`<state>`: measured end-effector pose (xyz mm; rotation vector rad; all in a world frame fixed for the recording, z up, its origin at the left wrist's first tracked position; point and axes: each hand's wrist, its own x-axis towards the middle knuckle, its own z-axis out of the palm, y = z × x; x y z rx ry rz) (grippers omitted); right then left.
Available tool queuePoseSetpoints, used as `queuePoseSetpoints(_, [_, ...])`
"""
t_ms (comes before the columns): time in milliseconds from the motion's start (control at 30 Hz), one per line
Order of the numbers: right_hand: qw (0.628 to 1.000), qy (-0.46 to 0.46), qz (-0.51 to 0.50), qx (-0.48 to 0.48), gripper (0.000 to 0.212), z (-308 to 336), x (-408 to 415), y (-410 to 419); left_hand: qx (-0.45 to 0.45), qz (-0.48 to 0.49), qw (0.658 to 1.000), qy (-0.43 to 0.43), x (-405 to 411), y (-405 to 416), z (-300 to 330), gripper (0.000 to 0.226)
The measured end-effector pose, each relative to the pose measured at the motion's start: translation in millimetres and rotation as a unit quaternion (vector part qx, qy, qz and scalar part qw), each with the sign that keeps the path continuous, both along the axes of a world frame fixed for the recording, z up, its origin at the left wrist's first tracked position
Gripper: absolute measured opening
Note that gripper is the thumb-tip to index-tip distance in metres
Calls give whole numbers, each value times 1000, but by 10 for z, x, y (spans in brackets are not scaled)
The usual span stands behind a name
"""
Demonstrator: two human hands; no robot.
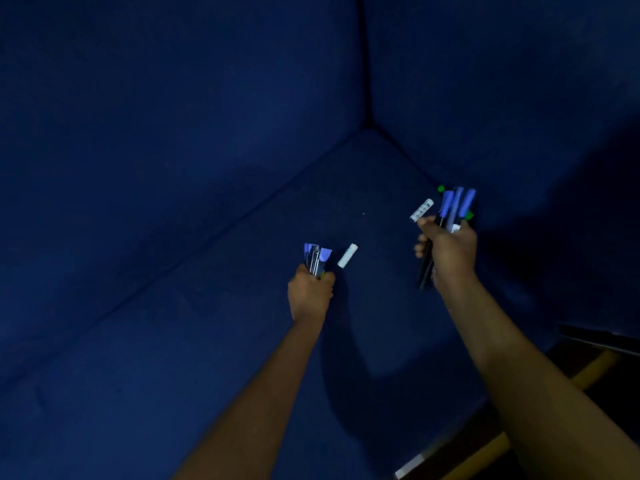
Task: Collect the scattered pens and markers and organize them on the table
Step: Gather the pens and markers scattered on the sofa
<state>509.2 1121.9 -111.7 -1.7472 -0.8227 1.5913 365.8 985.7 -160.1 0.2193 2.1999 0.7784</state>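
My left hand [309, 294] grips a bunch of pens [316, 258] with blue caps, held upright above a dark blue sofa seat. A white marker [347, 255] sticks out beside that bunch; whether my fingers hold it I cannot tell. My right hand [448, 249] grips a second bundle of pens and markers [453, 207], blue-capped with green tips behind. A white labelled marker [421, 209] juts out from this hand to the upper left, and dark pen barrels hang below the fist.
The blue sofa [207, 254] fills the view, its seat meeting two back cushions at a corner seam [369, 124]. At the lower right the seat's edge drops to a dark floor with a yellowish strip [588, 372].
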Motion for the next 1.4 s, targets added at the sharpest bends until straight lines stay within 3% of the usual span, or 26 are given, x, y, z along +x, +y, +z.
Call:
queuePoseSetpoints(33, [992,-110,56,33,7,-12,68,62,12,6,1000,6,10,29,9,13])
queuePoseSetpoints(67, [961,-241,116,76,12,-37,138,116,27,10,999,17,15,60,10,13])
queuePoseSetpoints(133, [858,-442,215,148,25,-49,292,255,42,3,998,50,60,202,20,18])
queuePoseSetpoints(233, [771,-541,278,189,25,-29,429,444,16,-73,989,131,92,453,54,28])
queuePoseSetpoints(300, [743,-561,313,187,26,-102,457,550,-48,-150,968,196,75,582,49,37])
queuePoseSetpoints(400, [755,-541,340,150,31,-199,373,638,-110,-189,957,190,-36,690,31,42])
queuePoseSetpoints(567, [777,-506,363,93,40,-387,270,728,-121,-235,946,189,-176,753,40,22])
queuePoseSetpoints(767, [833,-434,341,24,33,-474,355,925,-145,-240,950,140,-264,854,40,25])
queuePoseSetpoints(933, [831,-451,293,140,21,-329,143,642,-163,-237,950,120,-304,930,-46,23])
queuePoseSetpoints(1033, [888,-389,218,110,39,-295,-182,382,-164,-245,949,113,-325,968,-43,18])
queuePoseSetpoints(1133, [878,-401,254,65,52,-352,-367,244,-153,-235,955,94,-369,956,-70,15])
queuePoseSetpoints(1233, [855,-407,312,69,48,-328,-464,201,-115,-178,977,5,-451,959,-72,11])
queuePoseSetpoints(1300, [866,-362,339,69,39,-278,-511,107,-44,-68,987,-141,-519,932,-36,14])
queuePoseSetpoints(1400, [919,-197,340,19,30,-204,-589,-173,80,82,931,-345,-578,749,71,14])
